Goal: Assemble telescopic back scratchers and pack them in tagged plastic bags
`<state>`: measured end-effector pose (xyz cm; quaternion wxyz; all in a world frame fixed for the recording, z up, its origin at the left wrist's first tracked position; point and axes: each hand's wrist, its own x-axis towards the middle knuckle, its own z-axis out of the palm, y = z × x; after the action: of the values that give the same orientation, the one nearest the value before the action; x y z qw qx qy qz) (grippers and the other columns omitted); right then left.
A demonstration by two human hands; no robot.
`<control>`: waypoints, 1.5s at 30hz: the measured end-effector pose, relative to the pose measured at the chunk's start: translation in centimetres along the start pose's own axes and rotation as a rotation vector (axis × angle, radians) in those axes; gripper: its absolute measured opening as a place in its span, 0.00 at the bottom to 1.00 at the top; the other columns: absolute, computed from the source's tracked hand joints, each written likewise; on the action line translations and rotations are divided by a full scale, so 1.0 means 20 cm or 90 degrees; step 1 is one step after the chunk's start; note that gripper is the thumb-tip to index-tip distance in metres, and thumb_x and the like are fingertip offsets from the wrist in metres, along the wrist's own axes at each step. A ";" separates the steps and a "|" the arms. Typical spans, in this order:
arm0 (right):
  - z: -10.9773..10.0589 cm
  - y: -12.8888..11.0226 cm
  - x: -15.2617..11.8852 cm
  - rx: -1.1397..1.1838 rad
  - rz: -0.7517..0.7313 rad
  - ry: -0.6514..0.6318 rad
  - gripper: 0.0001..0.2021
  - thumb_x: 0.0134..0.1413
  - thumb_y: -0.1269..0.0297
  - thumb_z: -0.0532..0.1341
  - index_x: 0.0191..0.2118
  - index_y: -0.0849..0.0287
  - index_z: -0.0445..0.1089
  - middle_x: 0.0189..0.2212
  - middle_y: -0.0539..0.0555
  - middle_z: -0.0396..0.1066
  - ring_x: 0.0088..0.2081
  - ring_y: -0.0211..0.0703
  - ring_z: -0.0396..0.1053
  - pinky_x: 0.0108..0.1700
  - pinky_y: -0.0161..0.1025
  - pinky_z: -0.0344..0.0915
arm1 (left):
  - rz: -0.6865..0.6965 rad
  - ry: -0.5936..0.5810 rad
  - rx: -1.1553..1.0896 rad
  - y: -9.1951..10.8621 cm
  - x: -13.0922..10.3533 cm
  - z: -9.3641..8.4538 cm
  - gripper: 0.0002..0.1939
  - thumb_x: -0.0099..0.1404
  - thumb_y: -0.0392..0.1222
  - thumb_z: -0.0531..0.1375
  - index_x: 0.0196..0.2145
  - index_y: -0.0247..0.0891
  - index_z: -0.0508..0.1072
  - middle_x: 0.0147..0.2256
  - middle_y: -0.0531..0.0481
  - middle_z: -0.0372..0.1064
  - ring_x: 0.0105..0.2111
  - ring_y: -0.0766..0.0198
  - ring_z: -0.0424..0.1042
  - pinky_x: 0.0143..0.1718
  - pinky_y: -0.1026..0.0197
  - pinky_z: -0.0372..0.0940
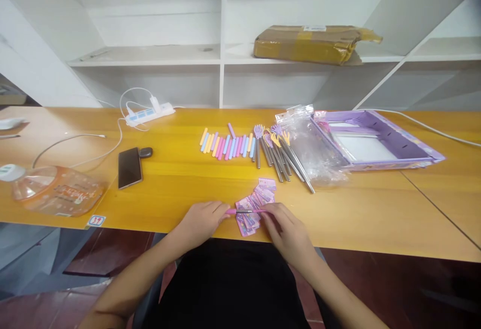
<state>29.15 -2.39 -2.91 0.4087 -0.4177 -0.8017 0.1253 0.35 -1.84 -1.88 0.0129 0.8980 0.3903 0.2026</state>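
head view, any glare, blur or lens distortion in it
Head view: white shelving splays towards the corners, wide-angle style; head view: bright glints on the crumpled clear plastic bags; head view: print on the small pink rectangular cards too soft to read.

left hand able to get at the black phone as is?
Probably yes: bare tabletop lies between the left hand and the black phone, with nothing on top of it. That hand holds a pink handle, though, so likely must release first.
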 end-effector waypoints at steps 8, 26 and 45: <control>-0.01 0.02 0.00 0.071 0.081 -0.068 0.09 0.77 0.60 0.60 0.45 0.55 0.76 0.38 0.55 0.80 0.38 0.46 0.80 0.42 0.41 0.77 | -0.018 -0.037 -0.005 0.01 0.01 -0.02 0.20 0.85 0.51 0.49 0.45 0.39 0.76 0.36 0.50 0.77 0.35 0.61 0.77 0.36 0.59 0.67; -0.28 0.09 0.13 0.014 0.105 -0.025 0.11 0.74 0.57 0.63 0.43 0.53 0.82 0.38 0.53 0.85 0.37 0.46 0.82 0.39 0.38 0.76 | -0.069 -0.108 0.092 -0.22 -0.05 -0.34 0.17 0.85 0.46 0.50 0.45 0.40 0.77 0.37 0.48 0.77 0.38 0.57 0.76 0.41 0.57 0.67; -1.06 0.68 -0.36 -0.099 0.441 0.135 0.19 0.49 0.38 0.73 0.31 0.50 0.86 0.40 0.67 0.84 0.44 0.60 0.83 0.41 0.50 0.79 | -0.092 -0.103 0.080 -0.55 -0.40 -0.63 0.14 0.82 0.41 0.53 0.44 0.41 0.79 0.38 0.49 0.79 0.40 0.57 0.75 0.44 0.57 0.68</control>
<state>55.28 -2.62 -0.74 0.3901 -0.7046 -0.5732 0.1511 -16.99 -1.59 4.88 0.0023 0.8798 0.4640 0.1034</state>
